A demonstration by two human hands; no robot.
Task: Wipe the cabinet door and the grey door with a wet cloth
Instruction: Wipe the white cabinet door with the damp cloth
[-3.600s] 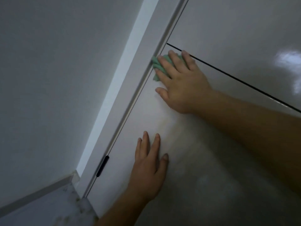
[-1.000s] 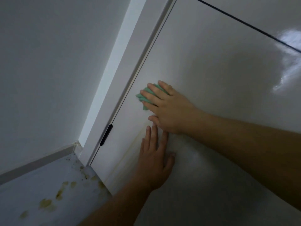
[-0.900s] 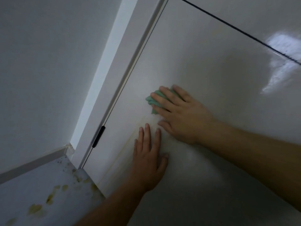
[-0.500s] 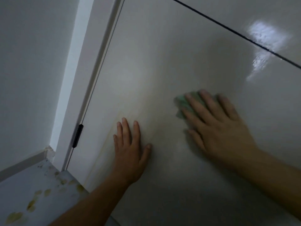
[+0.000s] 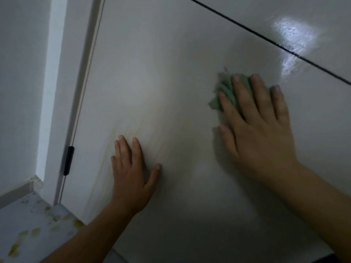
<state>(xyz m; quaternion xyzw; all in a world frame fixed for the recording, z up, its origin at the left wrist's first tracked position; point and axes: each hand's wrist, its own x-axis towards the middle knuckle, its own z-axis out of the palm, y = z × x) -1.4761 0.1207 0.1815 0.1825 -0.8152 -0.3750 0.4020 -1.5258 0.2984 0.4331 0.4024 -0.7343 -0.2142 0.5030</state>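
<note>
A glossy pale cabinet door [image 5: 161, 73] fills most of the view. My right hand [image 5: 258, 128] lies flat on it with straight fingers, pressing a crumpled green cloth [image 5: 226, 92] against the panel; most of the cloth is hidden under the fingers. My left hand [image 5: 131, 168] rests flat on the door lower down and to the left, fingers straight, holding nothing. Faint yellowish streaks mark the door around the left hand.
A thin dark seam [image 5: 266, 38] crosses the upper right between panels. A white frame [image 5: 76, 73] with a black hinge [image 5: 68, 160] runs along the door's left edge, beside a white wall [image 5: 20, 82]. A floor with yellowish stains [image 5: 28, 230] shows at bottom left.
My right hand has slid the cloth from the door's left edge, near the frame, to the right across the panel. The left hand has stayed flat on the door.
</note>
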